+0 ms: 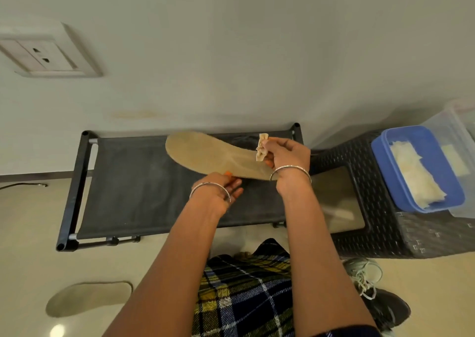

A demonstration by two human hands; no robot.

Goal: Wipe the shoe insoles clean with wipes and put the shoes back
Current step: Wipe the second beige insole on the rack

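- A pale plain wall (231, 54) fills the upper half of the view, with a white double socket plate (43, 54) set in it at the far left.
- A glossy cream floor (30, 221) runs beneath it.
- A low black tube-frame rack with a dark fabric top (133, 187) stands against the wall, directly in front of the person.
- A black worktop of woven-pattern plastic (380, 208) stands just to the right of the rack.
- A blue-and-yellow plaid garment (244, 298) covers the person's lap at the bottom centre.
- A blue rectangular plastic tub (385, 172) sits open on the worktop, holding a stack of white wipes (416, 177). A clear plastic box (460, 120) is beside it at the frame edge.
- A tan foam insole (213, 154) is held up in the air over the rack, toe end pointing left, and a sliver of orange shows at its lower edge.
- A second, grey-tan insole (88, 298) lies flat on the floor at the lower left, well apart from the hands.
- A pale grey-green lace-up shoe (365, 275) rests on the floor at the lower right, with a dark shoe (388, 308) just beside it.
- The left hand (216, 190) grips the held insole at its lower edge, fingers curled up under it.
- The right hand (285, 154) is at the insole's heel end, its fingers pinching a crumpled beige wipe (262, 147) that touches the insole there.
- A thin silver bangle circles each wrist.
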